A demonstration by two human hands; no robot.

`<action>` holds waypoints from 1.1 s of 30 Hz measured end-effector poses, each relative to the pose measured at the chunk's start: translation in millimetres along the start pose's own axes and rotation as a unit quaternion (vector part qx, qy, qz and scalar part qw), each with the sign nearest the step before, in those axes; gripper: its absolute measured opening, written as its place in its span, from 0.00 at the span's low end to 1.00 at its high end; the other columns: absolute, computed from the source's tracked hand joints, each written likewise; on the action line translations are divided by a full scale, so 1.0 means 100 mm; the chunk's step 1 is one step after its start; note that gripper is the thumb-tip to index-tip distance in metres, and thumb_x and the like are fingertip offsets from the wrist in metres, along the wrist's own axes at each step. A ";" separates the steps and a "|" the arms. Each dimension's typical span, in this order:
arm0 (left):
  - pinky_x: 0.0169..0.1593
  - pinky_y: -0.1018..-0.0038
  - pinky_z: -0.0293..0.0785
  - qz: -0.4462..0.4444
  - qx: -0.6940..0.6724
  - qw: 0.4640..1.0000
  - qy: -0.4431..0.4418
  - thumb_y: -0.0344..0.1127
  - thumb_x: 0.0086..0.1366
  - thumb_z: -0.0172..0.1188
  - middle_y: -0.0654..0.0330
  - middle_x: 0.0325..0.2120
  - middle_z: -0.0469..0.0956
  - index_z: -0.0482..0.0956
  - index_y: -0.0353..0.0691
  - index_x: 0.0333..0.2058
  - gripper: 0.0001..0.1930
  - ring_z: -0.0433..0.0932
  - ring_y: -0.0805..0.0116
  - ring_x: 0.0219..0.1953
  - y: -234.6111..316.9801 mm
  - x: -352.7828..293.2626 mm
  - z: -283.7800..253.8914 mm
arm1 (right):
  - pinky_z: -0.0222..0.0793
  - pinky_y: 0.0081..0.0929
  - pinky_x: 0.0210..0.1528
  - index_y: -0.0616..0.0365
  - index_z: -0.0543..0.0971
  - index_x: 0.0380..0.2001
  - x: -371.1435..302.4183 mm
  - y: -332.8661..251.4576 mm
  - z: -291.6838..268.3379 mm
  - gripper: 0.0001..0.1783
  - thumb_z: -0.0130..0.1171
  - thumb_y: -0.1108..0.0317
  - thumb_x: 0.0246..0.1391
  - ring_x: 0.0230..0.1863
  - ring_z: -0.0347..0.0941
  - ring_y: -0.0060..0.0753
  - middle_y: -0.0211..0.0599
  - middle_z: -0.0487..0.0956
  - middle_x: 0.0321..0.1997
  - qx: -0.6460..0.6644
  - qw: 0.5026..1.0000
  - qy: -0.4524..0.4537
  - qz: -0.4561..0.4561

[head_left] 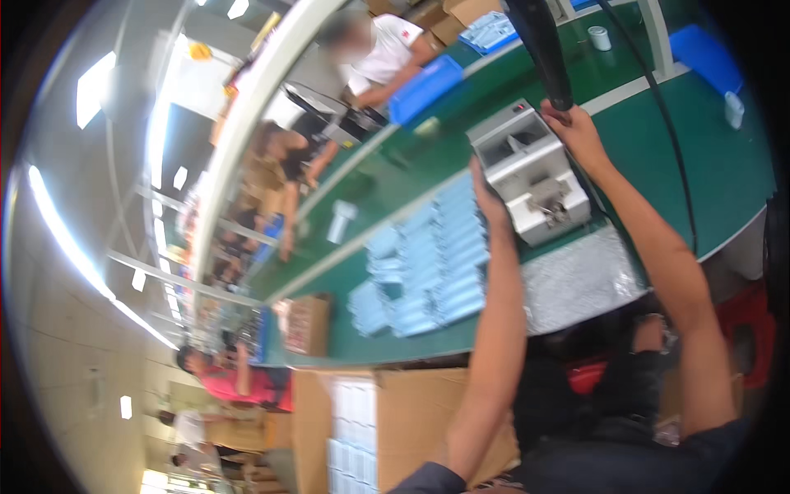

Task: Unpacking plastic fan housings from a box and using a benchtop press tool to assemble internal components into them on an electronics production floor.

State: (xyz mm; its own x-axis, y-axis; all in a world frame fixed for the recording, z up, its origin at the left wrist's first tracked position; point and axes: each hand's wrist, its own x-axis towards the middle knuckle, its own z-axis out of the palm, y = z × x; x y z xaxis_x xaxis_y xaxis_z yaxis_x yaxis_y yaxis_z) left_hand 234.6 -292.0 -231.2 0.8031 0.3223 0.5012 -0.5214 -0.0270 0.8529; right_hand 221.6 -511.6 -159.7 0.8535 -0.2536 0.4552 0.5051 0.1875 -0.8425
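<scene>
One pale boxy machine (531, 173), close to the near edge of the table (716, 189)

Stands between rows of light-blue packs (457, 255) and the table's right end, just behind a silvery sheet (580, 280) lying along the near edge. Left grip (492, 206): laid along the machine's left wall, too blurred to judge for tightness. Right grip (580, 136): curled at the lower end of a black tube (539, 49), beside the machine's far right corner; cannot tell whether closed on either.

To steady well, press evenly on the hard side walls, away from the exposed metal mechanism (550, 202) at the front. Keep the dark cable (679, 165) clear of the right forearm; avoid dragging over the sheet, likely to bunch up.

Materials: smooth, square-cornered casing with hollow top and stepped front; crinkled, shiny, film-like sheet; flattish packs, ridged in their rows; stiff brown cardboard carton (420, 420) below the table's near edge.
</scene>
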 end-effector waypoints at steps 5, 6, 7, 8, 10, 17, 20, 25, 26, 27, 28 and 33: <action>0.76 0.63 0.52 -0.098 -0.022 0.994 -0.042 0.41 0.79 0.44 0.50 0.67 0.68 0.68 0.34 0.68 0.25 0.62 0.58 0.72 0.24 0.22 -0.42 | 0.75 0.37 0.56 0.63 0.74 0.55 -0.41 -0.57 0.35 0.31 0.73 0.65 0.50 0.51 0.80 0.40 0.45 0.81 0.49 -0.139 0.983 0.068 -0.094; 0.76 0.63 0.52 -0.072 -0.064 0.995 -0.020 0.41 0.79 0.44 0.50 0.67 0.68 0.67 0.34 0.68 0.25 0.62 0.57 0.72 0.16 0.26 -0.48 | 0.69 0.39 0.64 0.65 0.69 0.61 -0.68 -0.79 0.41 0.37 0.72 0.64 0.51 0.60 0.75 0.44 0.50 0.78 0.56 -0.212 0.968 0.078 -0.112; 0.75 0.61 0.53 -0.059 -0.075 0.994 -0.053 0.41 0.79 0.44 0.50 0.68 0.66 0.66 0.35 0.69 0.25 0.61 0.56 0.72 0.10 0.30 -0.46 | 0.65 0.39 0.69 0.66 0.61 0.71 -0.88 -0.90 0.35 0.47 0.72 0.62 0.54 0.69 0.68 0.45 0.54 0.70 0.68 -0.211 0.970 0.064 -0.104; 0.73 0.61 0.58 -0.088 -0.114 0.989 -0.041 0.44 0.79 0.45 0.50 0.67 0.68 0.68 0.35 0.68 0.26 0.64 0.57 0.70 0.06 0.38 -0.55 | 0.63 0.40 0.70 0.67 0.61 0.70 -1.10 -1.07 0.40 0.46 0.71 0.63 0.53 0.68 0.69 0.49 0.56 0.71 0.65 -0.252 0.960 0.039 -0.119; 0.61 0.61 0.75 -0.173 -0.166 0.970 -0.034 0.49 0.79 0.45 0.49 0.59 0.76 0.70 0.37 0.66 0.27 0.77 0.56 0.58 0.22 0.33 -0.35 | 0.62 0.40 0.71 0.70 0.58 0.70 -1.41 -1.55 0.24 0.46 0.70 0.64 0.55 0.68 0.68 0.54 0.62 0.70 0.65 -0.344 0.926 -0.091 -0.127; 0.67 0.65 0.67 -0.113 -0.227 0.967 -0.018 0.49 0.78 0.46 0.52 0.60 0.76 0.72 0.33 0.64 0.27 0.74 0.60 0.62 0.24 0.31 -0.19 | 0.80 0.34 0.46 0.68 0.82 0.48 -0.96 -2.72 -1.34 0.23 0.61 0.55 0.66 0.40 0.85 0.39 0.46 0.86 0.43 -0.045 0.970 -0.232 -0.053; 0.71 0.63 0.60 0.059 -0.190 0.980 -0.017 0.46 0.78 0.45 0.49 0.61 0.75 0.73 0.30 0.62 0.26 0.71 0.58 0.65 0.79 0.30 0.03 | 0.75 0.40 0.57 0.66 0.79 0.55 -0.24 -2.18 -2.46 0.33 0.69 0.48 0.58 0.55 0.80 0.50 0.51 0.82 0.56 -0.572 0.781 0.157 -0.195; 0.65 0.62 0.65 0.223 0.007 0.973 0.056 0.29 0.62 0.61 0.53 0.51 0.76 0.78 0.39 0.52 0.18 0.74 0.52 0.56 1.75 -0.16 -0.06 | 0.78 0.51 0.38 0.65 0.83 0.45 -0.38 -0.98 -4.20 0.30 0.67 0.44 0.57 0.36 0.83 0.59 0.60 0.84 0.37 -0.792 0.592 0.107 -0.107; 0.64 0.62 0.65 0.211 0.023 0.976 0.054 0.32 0.63 0.61 0.52 0.50 0.77 0.79 0.36 0.52 0.18 0.74 0.52 0.56 1.93 -0.29 0.01 | 0.78 0.51 0.36 0.59 0.83 0.44 -0.42 -0.90 -4.47 0.26 0.64 0.45 0.59 0.33 0.83 0.58 0.57 0.85 0.38 -0.809 0.552 0.158 -0.124; 0.63 0.63 0.67 0.196 -0.064 0.978 0.027 0.30 0.63 0.61 0.51 0.50 0.77 0.80 0.37 0.52 0.17 0.75 0.51 0.56 2.13 -0.46 0.07 | 0.77 0.52 0.33 0.57 0.80 0.45 -0.43 -1.01 -5.02 0.25 0.64 0.45 0.59 0.31 0.83 0.58 0.53 0.85 0.40 -0.761 0.592 0.250 -0.093; 0.63 0.63 0.67 0.205 -0.045 0.977 0.028 0.29 0.63 0.61 0.51 0.50 0.77 0.81 0.37 0.51 0.17 0.75 0.51 0.56 2.23 -0.70 -0.03 | 0.77 0.52 0.38 0.60 0.76 0.44 -0.40 -0.90 -4.92 0.26 0.66 0.47 0.58 0.35 0.83 0.58 0.53 0.85 0.41 -0.738 0.632 0.231 -0.038; 0.61 0.61 0.69 0.157 0.039 0.986 -0.032 0.28 0.61 0.62 0.47 0.50 0.79 0.83 0.36 0.46 0.14 0.77 0.52 0.55 2.40 -1.62 -0.76 | 0.72 0.53 0.45 0.61 0.79 0.43 0.08 -0.81 -4.92 0.27 0.60 0.44 0.63 0.40 0.78 0.63 0.57 0.81 0.38 -0.736 0.660 0.123 -0.086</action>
State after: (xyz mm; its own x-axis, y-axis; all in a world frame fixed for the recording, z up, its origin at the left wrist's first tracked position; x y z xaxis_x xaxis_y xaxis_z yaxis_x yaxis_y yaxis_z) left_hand -42.1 -279.1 -118.6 0.6234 0.2259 0.7485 -0.7254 -0.1903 0.6615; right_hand 124.6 -995.6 -229.0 0.6623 -0.3314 0.6720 -0.2340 -0.9435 -0.2347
